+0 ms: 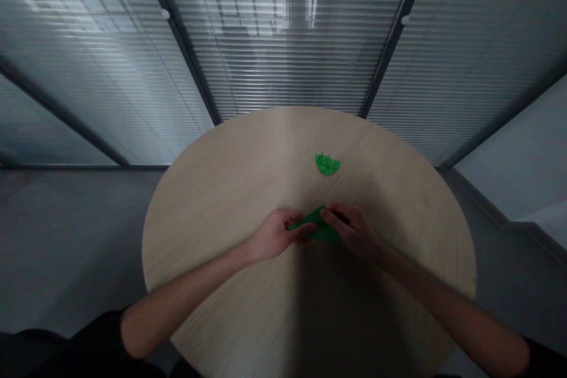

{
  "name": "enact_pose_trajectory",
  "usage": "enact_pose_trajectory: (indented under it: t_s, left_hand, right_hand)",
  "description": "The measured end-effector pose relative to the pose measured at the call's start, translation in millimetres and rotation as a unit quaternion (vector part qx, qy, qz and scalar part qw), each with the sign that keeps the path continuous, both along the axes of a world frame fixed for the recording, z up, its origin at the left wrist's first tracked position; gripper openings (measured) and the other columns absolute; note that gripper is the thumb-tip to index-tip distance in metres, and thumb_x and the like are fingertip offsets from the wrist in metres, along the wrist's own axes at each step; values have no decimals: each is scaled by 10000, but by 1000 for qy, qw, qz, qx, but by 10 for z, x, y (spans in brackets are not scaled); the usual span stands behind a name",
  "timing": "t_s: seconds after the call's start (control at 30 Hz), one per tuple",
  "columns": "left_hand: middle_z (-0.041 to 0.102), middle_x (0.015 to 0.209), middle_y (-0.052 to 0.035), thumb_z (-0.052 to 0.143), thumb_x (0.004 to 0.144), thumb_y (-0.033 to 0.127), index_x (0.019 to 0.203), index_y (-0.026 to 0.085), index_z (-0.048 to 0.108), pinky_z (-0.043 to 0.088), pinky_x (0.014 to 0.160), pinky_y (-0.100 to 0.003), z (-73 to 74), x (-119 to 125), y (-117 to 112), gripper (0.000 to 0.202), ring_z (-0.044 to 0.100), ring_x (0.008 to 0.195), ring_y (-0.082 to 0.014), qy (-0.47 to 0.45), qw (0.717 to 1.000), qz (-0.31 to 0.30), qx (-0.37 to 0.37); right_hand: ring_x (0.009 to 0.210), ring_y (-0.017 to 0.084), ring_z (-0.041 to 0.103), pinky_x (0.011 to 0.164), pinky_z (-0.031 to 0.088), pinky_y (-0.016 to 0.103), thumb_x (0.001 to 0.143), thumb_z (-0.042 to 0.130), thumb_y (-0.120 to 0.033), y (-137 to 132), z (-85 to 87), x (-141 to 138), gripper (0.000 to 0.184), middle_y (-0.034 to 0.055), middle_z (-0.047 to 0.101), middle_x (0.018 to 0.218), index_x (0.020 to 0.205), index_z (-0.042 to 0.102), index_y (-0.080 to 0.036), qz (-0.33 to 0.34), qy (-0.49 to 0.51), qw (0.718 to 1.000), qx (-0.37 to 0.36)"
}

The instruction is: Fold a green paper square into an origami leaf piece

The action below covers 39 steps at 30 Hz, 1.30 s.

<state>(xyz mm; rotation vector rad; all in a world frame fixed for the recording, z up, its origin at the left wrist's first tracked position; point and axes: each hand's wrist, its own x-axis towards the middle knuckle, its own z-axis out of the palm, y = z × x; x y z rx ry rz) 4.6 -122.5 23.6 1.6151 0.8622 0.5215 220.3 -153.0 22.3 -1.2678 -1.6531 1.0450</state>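
Note:
A sheet of green paper (321, 227) is folded to a point and held between my two hands above the table. My left hand (277, 235) pinches its left corner between thumb and fingers. My right hand (349, 228) grips the sheet from the right, and its fingers cover part of the fold. Farther out, a small folded green paper piece (326, 163) with a jagged edge lies on the table, apart from both hands.
The round, light wood table (221, 218) has a curved edge around the hands and forearms. Behind it stands a glass wall with slatted blinds (283, 59). Grey floor (66, 236) shows on both sides of the table.

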Motion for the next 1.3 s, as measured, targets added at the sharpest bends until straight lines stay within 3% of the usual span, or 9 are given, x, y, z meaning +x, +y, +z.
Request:
enact_pose_trajectory:
  t_s: [0.17,0.5,0.73,1.07,1.2,1.3]
  left_hand:
    - [612,656,-4,614,953,493,753,150,635,398,560,-225,-31,-19,-5,398,553,595,-119,16,1000,-5,13]
    - [545,552,13,538,965,550,701,141,638,315,465,-217,49,-50,18,496,437,475,-91,57,998,-34,4]
    - [566,635,34,745,821,431,844,140,678,318,511,-214,68,6,-5,299,491,572,-104,13,1000,-7,8]
    - [590,580,22,647,931,439,749,145,647,354,487,-196,41,-20,5,346,491,511,-86,27,998,-48,-20]
    - [606,600,17,633,954,465,774,142,656,349,454,-184,15,-50,22,370,496,501,-82,41,996,-72,-26]
    - [622,645,16,655,940,498,887,139,686,368,434,-183,8,-50,19,364,507,497,-86,54,997,-54,-20]
  right_hand:
    - [613,133,404,557,322,271,968,549,-484,0,18,4,389,-29,413,667,693,513,-210,-4,-10,1000,4]
    - [611,132,403,549,314,267,956,560,-508,36,-23,23,399,-30,408,666,697,510,-210,-16,0,1000,-5]
    - [610,131,419,556,325,265,960,559,-499,21,0,8,386,-23,442,669,714,539,-203,2,-7,1000,2]
    - [607,123,388,553,310,264,974,537,-479,10,8,8,385,-36,399,661,706,502,-205,7,-22,1000,4]
    - [614,126,399,557,314,266,976,534,-486,16,-6,3,387,-32,411,670,712,507,-205,11,-21,1000,-1]
    - [628,132,417,569,329,269,973,534,-484,10,-12,-15,379,-26,429,679,718,516,-204,19,-17,1000,-6]
